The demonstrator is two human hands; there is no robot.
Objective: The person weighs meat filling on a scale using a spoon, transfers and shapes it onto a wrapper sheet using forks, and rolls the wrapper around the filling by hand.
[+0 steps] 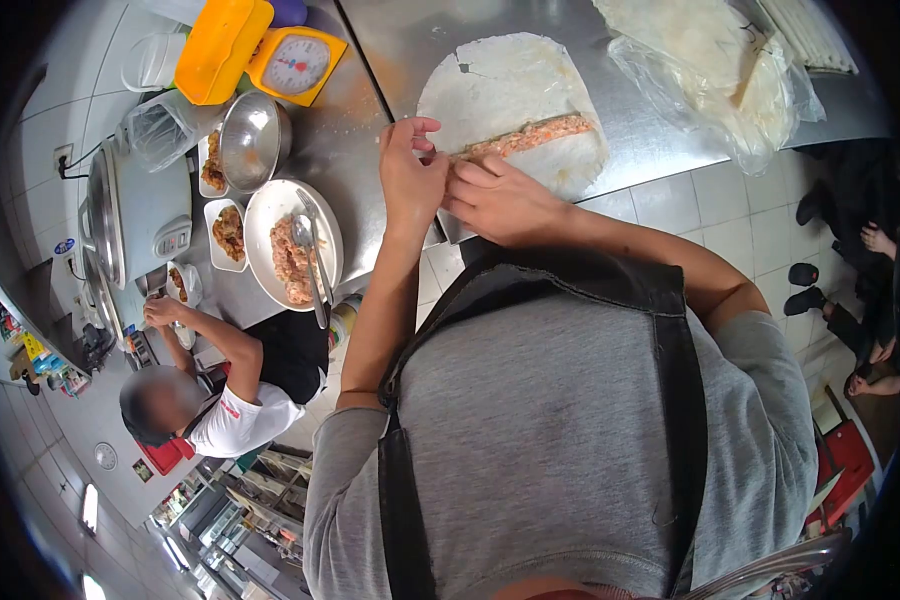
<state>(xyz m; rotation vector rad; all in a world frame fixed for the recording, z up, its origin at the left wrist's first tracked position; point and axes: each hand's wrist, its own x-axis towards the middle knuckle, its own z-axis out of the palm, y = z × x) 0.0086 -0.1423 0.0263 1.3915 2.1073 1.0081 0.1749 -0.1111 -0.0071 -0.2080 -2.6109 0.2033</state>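
A thin pale sheet (510, 90) with a small tear near its top lies on the steel table. Across its lower part runs a strip of pinkish minced filling (540, 135). At the left end of that strip, my left hand (412, 172) has its fingers curled, thumb toward the sheet's edge. My right hand (500, 200) is beside it, fingers bent and pressed at the sheet's near left edge. The two hands almost meet there, and the fingertips are partly hidden. Left of my hands, a white plate (260, 225) holds more minced filling with a spoon and tongs-like utensil.
A metal bowl (255, 140), small trays of food (227, 235), a yellow scale (295, 65) and a yellow container (220, 45) stand left. Plastic-wrapped sheets (710, 70) lie right. A co-worker (230, 400) works at the left; other people's legs show far right.
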